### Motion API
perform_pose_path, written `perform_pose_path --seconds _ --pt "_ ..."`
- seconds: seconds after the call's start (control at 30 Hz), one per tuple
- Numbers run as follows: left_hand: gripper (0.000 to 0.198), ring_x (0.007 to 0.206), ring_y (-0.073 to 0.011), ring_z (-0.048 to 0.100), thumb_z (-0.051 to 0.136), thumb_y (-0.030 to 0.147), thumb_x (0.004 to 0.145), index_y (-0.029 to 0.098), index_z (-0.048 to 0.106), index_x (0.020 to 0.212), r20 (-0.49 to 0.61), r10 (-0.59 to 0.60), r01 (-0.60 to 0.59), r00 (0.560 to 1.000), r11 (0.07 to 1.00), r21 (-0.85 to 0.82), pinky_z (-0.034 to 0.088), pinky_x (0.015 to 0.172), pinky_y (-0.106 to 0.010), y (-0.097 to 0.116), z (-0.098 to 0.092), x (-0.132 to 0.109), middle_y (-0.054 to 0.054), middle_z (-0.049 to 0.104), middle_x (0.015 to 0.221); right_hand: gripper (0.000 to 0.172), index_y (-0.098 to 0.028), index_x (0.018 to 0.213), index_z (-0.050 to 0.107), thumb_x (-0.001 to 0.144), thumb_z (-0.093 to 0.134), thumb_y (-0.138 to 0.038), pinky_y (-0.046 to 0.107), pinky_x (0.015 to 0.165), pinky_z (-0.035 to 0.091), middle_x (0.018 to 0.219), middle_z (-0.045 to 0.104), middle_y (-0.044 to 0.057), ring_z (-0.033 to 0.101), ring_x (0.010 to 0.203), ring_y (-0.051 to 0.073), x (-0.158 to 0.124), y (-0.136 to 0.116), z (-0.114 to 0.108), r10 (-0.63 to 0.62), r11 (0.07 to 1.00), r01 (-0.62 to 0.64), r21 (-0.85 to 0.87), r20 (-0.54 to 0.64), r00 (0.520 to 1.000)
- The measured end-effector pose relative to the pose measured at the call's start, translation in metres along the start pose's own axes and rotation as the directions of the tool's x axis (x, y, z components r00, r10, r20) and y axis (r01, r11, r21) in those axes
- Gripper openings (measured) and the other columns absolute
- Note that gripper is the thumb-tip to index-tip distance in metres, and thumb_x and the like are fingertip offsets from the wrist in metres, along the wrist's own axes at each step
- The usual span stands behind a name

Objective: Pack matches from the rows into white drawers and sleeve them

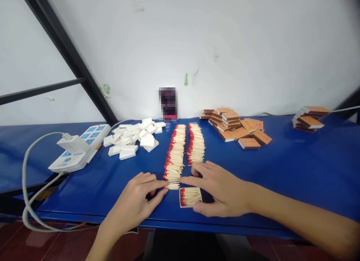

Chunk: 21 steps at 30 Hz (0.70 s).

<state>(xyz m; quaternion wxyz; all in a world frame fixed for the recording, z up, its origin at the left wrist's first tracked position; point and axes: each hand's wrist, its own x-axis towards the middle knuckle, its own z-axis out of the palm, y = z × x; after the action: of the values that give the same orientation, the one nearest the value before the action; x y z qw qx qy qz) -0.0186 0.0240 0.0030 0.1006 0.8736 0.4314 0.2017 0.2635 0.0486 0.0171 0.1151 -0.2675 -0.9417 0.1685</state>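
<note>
Two long rows of red-headed matches lie on the blue table, a longer left row (176, 152) and a shorter right row (196, 143). At the near end of the longer row, my left hand (137, 195) rests its index finger and thumb, slightly apart, against the match heads. My right hand (222, 188) has its index finger stretched to the plain ends of the same matches. Its thumb lies by the right side of a white matchbox tray (184, 206), which holds a layer of matches (191, 196), heads to the left. Neither hand grips anything.
White matchbox trays (129, 137) lie heaped at the left, beside a power strip (81, 150) with a plugged-in charger and cable. Orange matchboxes (236, 128) pile up at the right, with another stack (311, 116) farther right. A blurred dark object (168, 103) leans on the wall.
</note>
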Motion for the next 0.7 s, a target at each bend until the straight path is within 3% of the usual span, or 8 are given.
perform_pose_path --seconds 0.3,0.7 --pt "0.024 0.064 -0.0138 0.054 0.054 0.031 0.101 0.023 0.072 0.116 0.005 -0.005 0.005 1.0 1.0 0.021 0.042 0.073 -0.031 -0.0009 0.0007 0.0 0.003 0.058 0.067 0.053 -0.023 0.138 0.058 0.093 0.059 -0.05 0.036 0.081 0.037 0.099 0.05 0.006 0.046 0.083 0.02 0.0008 -0.0004 -0.0022 -0.002 1.0 0.002 0.002 0.007 1.0" --pt "0.022 0.065 -0.0147 0.055 0.056 0.032 0.101 0.023 0.073 0.112 0.028 -0.05 0.05 0.998 0.999 0.018 0.042 0.073 -0.031 0.0012 -0.0007 0.0 0.003 0.057 0.067 0.052 -0.023 0.137 0.059 0.093 0.061 -0.049 0.037 0.081 0.037 0.099 0.05 0.006 0.046 0.083 0.02 -0.0002 -0.0002 -0.0015 -0.011 1.0 0.011 -0.014 -0.005 1.0"
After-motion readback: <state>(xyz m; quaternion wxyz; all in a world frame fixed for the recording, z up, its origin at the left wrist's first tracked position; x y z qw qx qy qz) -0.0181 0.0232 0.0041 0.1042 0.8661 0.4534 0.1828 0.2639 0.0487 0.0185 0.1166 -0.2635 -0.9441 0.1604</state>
